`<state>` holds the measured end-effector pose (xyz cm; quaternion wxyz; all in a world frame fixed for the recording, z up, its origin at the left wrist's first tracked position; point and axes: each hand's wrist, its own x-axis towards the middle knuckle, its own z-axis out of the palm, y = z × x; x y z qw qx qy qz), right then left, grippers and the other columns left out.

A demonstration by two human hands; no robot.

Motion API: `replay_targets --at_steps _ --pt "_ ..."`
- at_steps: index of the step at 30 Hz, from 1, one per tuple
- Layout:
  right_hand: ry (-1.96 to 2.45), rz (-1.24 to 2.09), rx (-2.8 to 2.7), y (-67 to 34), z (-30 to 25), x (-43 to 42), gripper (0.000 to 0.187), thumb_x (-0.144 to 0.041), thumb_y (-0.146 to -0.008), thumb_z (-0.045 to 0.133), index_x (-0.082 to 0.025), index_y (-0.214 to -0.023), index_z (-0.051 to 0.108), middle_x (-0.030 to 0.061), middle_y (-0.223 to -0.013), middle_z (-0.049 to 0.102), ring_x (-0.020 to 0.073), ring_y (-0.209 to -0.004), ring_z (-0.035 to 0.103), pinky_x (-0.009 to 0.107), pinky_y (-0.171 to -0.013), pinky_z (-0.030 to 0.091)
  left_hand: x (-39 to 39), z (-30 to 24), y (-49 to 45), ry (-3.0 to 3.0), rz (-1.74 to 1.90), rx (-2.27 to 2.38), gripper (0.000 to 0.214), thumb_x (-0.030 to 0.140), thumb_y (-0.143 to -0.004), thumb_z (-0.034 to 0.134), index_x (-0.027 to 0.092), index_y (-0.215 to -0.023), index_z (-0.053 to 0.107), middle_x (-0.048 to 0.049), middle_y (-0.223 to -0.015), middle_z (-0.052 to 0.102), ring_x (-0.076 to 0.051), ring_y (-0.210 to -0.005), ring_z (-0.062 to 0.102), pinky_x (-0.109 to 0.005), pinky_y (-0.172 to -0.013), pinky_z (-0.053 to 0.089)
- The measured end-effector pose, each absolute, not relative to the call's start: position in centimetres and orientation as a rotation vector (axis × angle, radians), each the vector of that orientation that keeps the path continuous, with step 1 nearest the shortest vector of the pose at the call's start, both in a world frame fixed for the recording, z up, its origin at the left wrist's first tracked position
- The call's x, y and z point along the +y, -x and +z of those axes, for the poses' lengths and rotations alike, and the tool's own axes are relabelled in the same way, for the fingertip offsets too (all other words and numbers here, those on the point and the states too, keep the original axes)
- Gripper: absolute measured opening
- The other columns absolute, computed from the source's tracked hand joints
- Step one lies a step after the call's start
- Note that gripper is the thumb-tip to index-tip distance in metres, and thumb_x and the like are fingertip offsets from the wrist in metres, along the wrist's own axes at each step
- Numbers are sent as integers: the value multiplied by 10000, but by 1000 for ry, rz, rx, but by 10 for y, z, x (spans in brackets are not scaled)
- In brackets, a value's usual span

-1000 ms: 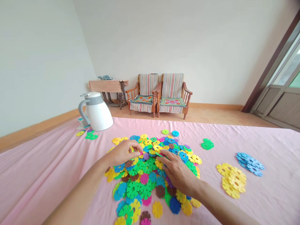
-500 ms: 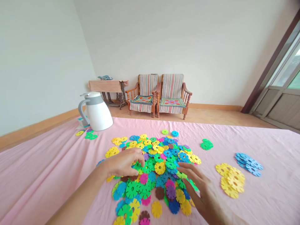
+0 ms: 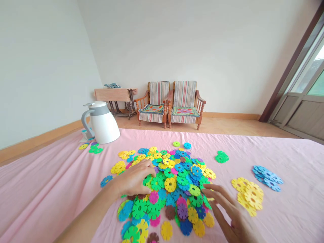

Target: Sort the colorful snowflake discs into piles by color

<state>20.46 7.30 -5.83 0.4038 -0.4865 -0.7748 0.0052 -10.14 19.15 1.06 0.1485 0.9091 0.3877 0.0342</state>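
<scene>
Right grip (image 3: 231, 210) wide at disc-heap's (image 3: 170, 185) edge, open cloth (image 3: 291, 211) alongside; left grip (image 3: 135, 178) seemingly parted.

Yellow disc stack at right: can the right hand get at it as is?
Likely yes: the yellow disc stack lies on the pink cloth close beside the right hand, with no other object visible between them.

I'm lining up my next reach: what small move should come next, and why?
Probably have the left hand pinch the yellow round slotted plastic disc atop the heap: it lies uncovered, just right of that open hand, and similar yellow discs are grouped at the right.
</scene>
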Motion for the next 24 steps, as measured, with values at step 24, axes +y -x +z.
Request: replay_targets --at_steps 24 --pt "1271 103 -1894 -210 -72 76 210 -267 -927 442 -263 -1076 591 69 -1017 627 163 -911 652 245 -759 547 176 24 90 -2593 -133 1197 302 192 -602 627 212 -892 543 -36 -984 516 -235 -952 511 -290 -777 406"
